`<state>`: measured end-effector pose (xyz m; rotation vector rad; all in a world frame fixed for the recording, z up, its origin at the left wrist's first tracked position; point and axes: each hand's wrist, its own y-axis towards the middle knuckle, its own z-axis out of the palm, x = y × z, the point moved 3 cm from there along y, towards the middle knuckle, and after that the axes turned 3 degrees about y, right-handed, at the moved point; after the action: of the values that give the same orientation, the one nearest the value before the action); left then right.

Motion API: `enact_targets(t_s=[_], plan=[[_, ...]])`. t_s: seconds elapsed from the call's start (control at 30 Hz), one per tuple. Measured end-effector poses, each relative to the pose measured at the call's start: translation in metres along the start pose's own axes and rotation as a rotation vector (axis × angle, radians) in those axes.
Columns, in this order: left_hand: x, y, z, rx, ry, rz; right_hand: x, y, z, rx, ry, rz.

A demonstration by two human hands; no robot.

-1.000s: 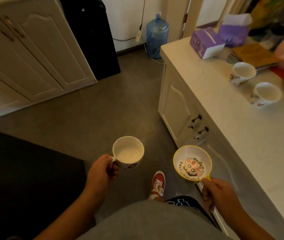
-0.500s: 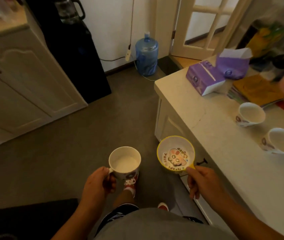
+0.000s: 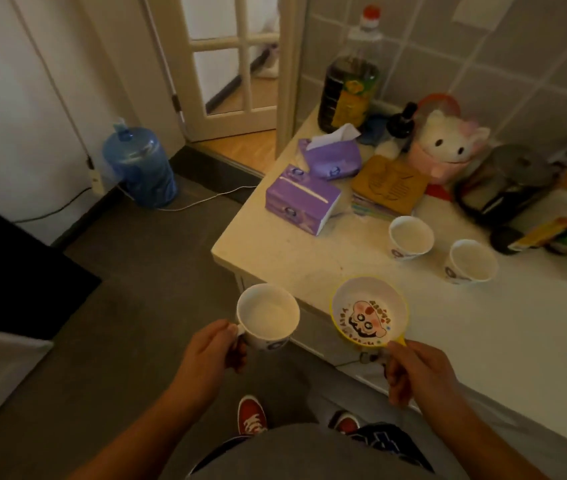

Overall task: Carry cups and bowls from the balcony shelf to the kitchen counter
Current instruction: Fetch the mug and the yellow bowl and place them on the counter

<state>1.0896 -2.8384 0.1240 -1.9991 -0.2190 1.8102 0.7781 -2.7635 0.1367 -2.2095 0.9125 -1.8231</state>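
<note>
My left hand (image 3: pixel 207 355) grips the handle of a white mug (image 3: pixel 268 317), held upright over the floor just left of the counter's front edge. In my right hand (image 3: pixel 417 370) is a yellow-rimmed bowl (image 3: pixel 369 311) with a cartoon face inside, pinched by its yellow handle and hovering over the near edge of the pale kitchen counter (image 3: pixel 309 265). Two more white cups stand upright on the counter: one (image 3: pixel 410 237) further back, one (image 3: pixel 470 261) to its right.
At the counter's back sit two purple tissue packs (image 3: pixel 301 197), a tan board (image 3: pixel 389 183), a large dark bottle (image 3: pixel 349 88), a plush toy (image 3: pixel 448 147) and a dark kettle (image 3: pixel 510 181). A blue water jug (image 3: pixel 140 168) stands on the floor by the doorway.
I have stepped closer and turned toward the counter. The bowl now hangs over the counter's edge instead of over the floor, and the mug has come up beside the counter.
</note>
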Motion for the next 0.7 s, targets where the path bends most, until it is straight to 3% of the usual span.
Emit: enact_targets(t_s=[0.37,0.7], plan=[[-0.031,0.074,0.116,0.268,0.064,0.056,-0.015,-0.013,-0.069,-0.296,0.166,0.048],[-0.031,0.096,0.181,0.226,0.148,-0.009,-0.033,-0.01,-0.122,-0.323,0.135,0.057]])
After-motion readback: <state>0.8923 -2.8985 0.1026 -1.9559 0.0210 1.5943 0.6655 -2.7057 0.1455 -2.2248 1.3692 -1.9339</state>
